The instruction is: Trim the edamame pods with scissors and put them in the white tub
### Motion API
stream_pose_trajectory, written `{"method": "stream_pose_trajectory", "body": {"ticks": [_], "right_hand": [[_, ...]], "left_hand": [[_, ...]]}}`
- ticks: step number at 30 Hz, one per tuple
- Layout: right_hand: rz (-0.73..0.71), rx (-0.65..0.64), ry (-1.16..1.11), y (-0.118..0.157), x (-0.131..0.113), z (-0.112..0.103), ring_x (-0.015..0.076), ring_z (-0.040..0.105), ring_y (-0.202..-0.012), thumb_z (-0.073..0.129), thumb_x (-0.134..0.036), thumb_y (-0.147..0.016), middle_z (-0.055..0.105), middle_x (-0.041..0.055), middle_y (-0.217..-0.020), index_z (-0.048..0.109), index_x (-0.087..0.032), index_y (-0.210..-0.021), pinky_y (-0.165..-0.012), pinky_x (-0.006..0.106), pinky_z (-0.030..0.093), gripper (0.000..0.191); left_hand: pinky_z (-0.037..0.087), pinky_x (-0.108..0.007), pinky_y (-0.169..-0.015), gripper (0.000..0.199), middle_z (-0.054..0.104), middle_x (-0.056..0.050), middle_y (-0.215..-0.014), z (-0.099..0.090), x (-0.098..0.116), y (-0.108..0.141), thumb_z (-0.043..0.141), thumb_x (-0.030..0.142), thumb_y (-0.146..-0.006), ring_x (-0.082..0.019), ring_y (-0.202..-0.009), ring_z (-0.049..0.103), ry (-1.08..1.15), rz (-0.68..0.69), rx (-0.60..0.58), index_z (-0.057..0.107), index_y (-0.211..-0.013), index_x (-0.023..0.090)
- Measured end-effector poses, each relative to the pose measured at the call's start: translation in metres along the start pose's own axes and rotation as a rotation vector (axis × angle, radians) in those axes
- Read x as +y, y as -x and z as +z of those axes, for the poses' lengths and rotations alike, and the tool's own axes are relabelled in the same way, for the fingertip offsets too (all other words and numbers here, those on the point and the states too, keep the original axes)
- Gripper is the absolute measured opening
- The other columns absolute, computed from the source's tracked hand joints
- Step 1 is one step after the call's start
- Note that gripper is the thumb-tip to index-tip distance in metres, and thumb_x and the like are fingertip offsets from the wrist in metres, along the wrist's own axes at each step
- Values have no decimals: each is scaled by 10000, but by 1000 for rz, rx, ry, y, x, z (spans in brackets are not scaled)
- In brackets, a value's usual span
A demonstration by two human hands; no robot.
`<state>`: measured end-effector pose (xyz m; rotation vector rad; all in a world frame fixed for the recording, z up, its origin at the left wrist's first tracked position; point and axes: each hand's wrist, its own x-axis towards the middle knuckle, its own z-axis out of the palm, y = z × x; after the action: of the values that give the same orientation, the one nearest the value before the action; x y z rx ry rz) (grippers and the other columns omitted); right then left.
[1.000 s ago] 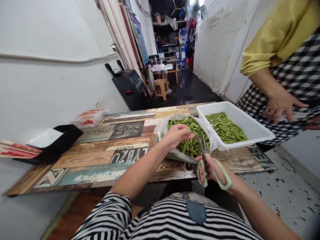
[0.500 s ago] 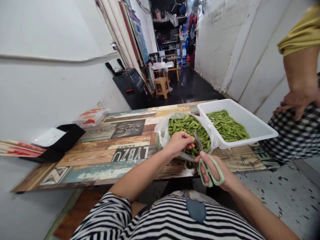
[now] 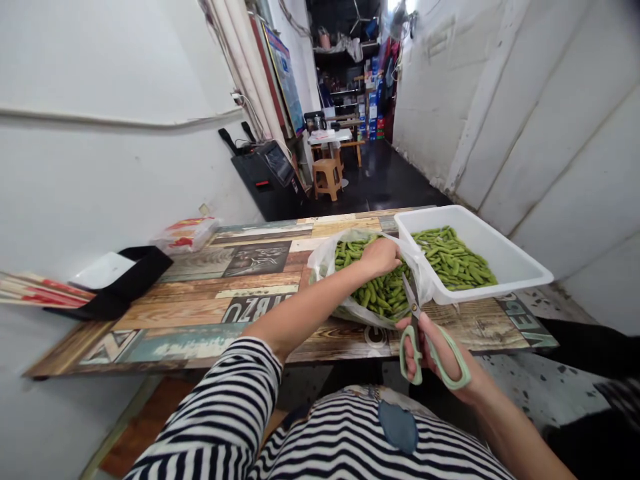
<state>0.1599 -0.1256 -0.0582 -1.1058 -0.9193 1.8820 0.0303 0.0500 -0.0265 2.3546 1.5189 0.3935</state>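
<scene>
My left hand (image 3: 382, 257) is over the green pods (image 3: 383, 293) in a white plastic bag (image 3: 325, 257), near the bag's right side. Its fingers are bent and pressed together, and whatever they hold is too small to make out. Green-handled scissors (image 3: 413, 301) are in my right hand (image 3: 435, 353), just in front of the bag, with the blades slightly apart and pointing up over its edge. Right of the bag, touching it, a white tray (image 3: 520, 260) holds more green pods (image 3: 453, 257).
At the table's left end are a black holder (image 3: 120, 280) with chopsticks (image 3: 45, 291) and a plastic packet (image 3: 185, 235). Beyond the wooden-patterned table (image 3: 180, 293) stand a brown stool (image 3: 327, 179) and a black machine (image 3: 270, 170). Dark clothing shows at the lower right.
My left hand has moved up and to the right over the pods, away from the blades. The scissors have opened wider. The person at the right has mostly left the view.
</scene>
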Motion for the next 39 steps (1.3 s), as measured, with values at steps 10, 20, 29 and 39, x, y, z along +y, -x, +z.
{"method": "stream_pose_trajectory", "body": {"ticks": [10, 20, 29, 39], "right_hand": [[27, 23, 2, -2, 0, 0, 136, 516, -433, 513, -609, -778, 537, -27, -559, 515, -169, -1056, -431, 282, 464, 520], [15, 72, 141, -9, -12, 4, 136, 526, -403, 483, -632, -785, 535, -34, -540, 504, -187, -939, -407, 274, 466, 471], [24, 150, 313, -18, -6, 4, 97, 431, -299, 504, -621, -772, 449, -71, -451, 519, -195, -822, -298, 224, 382, 430], [14, -18, 63, -3, -3, -4, 142, 544, -440, 443, -599, -827, 551, -29, -578, 513, -185, -980, -449, 279, 455, 446]], "left_hand": [[474, -268, -709, 182, 685, -68, -785, -3, -4, 9, 590, 140, -636, -178, -733, 619, 79, 3, 43, 687, -789, 121], [400, -191, -546, 240, 699, -41, -725, -9, -11, 55, 614, 273, -713, -77, -538, 520, 677, -107, -188, 690, -858, 99], [228, -169, -407, 146, 600, 5, -590, -27, -11, 63, 639, 190, -670, -22, -405, 327, 827, -267, -237, 632, -789, 105], [327, -182, -468, 162, 557, 9, -646, -24, -35, 10, 585, 238, -694, -92, -548, 506, 478, -205, -33, 609, -838, 168]]}}
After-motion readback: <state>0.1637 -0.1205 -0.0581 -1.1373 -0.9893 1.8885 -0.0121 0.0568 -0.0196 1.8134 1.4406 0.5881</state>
